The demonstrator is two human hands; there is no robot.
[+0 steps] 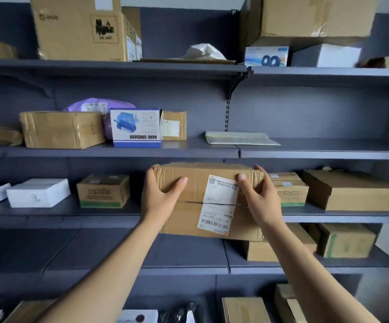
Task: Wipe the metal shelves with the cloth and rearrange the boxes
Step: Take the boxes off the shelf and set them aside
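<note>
The person grips a brown box [208,201] with a white label, the left hand [159,197] clamped on its left end and the right hand [260,199] on its right end. It hangs in the air in front of the third shelf [60,214] down. So this looks like the rearranging part, mid-move. No cloth is in sight, and I cannot tell whether any shelf has been wiped.

Counting around the held box: two white blocks [37,192] and one small printed carton [104,191] sit to its left on that shelf, with one matching carton [290,192] and one flat brown box [351,191] to its right. Directly above it lies one flat envelope [240,138]; up and left stand two brown boxes, a blue shredder box [136,127] and a purple bag [95,104]. Five shelf levels show, so much sorting is probably left.
</note>
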